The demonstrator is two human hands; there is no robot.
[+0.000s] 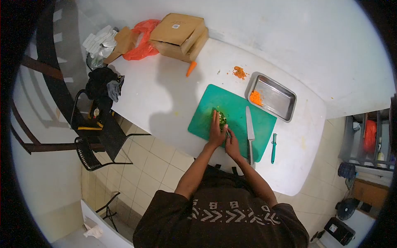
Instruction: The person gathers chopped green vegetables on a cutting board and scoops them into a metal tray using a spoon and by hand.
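Observation:
A small heap of chopped green vegetable (222,118) lies on the green cutting board (202,120). My left hand (215,133) rests along the heap's left side, fingers stretched out and close together. Just below the heap, my right hand (232,143) touches its lower edge, fingers extended and slightly bent, near the left fingers. Neither hand lifts anything that I can make out; part of the heap is hidden behind the fingers. To the right of my right hand a large knife (249,126) lies on the board, handle toward me.
A metal tray (280,97) holding chopped carrot (256,98) stands at the board's upper right. A green-handled peeler (273,149) lies right of the board. Farther back are carrot scraps (239,73), a carrot (191,69), a cardboard box (178,31) and a red plastic bag (142,43).

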